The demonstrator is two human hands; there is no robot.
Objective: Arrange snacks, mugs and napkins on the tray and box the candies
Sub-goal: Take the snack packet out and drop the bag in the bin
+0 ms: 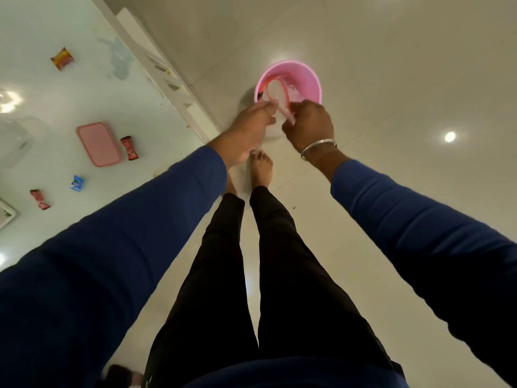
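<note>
Both my hands are held over a pink bin (305, 77) that stands on the floor. My left hand (249, 130) and my right hand (309, 127) each pinch a piece of clear plastic wrapping (284, 114) between them, just above the bin's near rim. Inside the bin lies more clear wrapping with a red edge (275, 89). On the glass table at the left lie a pink lidded box (98, 144), two red snack packets (130, 147) (40, 199), a blue packet (76, 183) and an orange-red packet (62, 58).
The table's white frame edge (167, 77) runs diagonally just left of the bin. My bare feet (260, 166) stand on the pale tiled floor beside it. A clear container (16, 138) and a white tray corner (5, 214) sit at the table's left edge.
</note>
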